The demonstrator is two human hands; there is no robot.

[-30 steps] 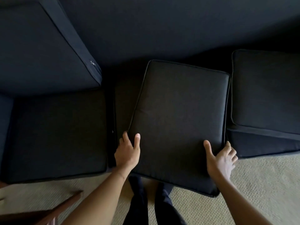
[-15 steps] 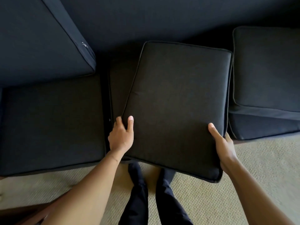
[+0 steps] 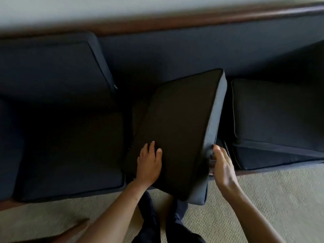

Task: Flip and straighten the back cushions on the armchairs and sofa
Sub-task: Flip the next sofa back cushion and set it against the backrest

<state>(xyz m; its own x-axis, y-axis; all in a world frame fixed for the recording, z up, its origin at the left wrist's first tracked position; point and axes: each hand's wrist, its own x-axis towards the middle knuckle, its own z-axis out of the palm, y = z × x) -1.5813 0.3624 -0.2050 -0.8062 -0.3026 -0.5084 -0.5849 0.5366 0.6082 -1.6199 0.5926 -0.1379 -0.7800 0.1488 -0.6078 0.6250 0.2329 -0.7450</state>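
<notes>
Since a moment ago, our middle cushion (image 3: 177,130) has tipped up, so now we see its blue right side too, and our view has lifted to show the wooden top rail (image 3: 192,21) of the sofa. Nearest to us are our dark trouser legs (image 3: 152,223) on the beige carpet (image 3: 263,199). Our left hand (image 3: 149,163) lies flat on the cushion's dark face near its low left corner, fingers spread and pressing, not curled around anything. Our right hand (image 3: 220,163) holds the cushion's blue right edge close to the bottom corner, with the fingers wrapped behind it and the thumb in front. This cushion stands slanted on the middle seat, its low corner hanging out past the front of the sofa above the carpet. To the left is a bare seat cushion (image 3: 70,151). To the right, another cushion (image 3: 275,116) lies flat on its seat. Farther back on the left, one back cushion (image 3: 52,67) leans against the sofa back (image 3: 175,50). Behind the rail is a pale wall (image 3: 105,9).
</notes>
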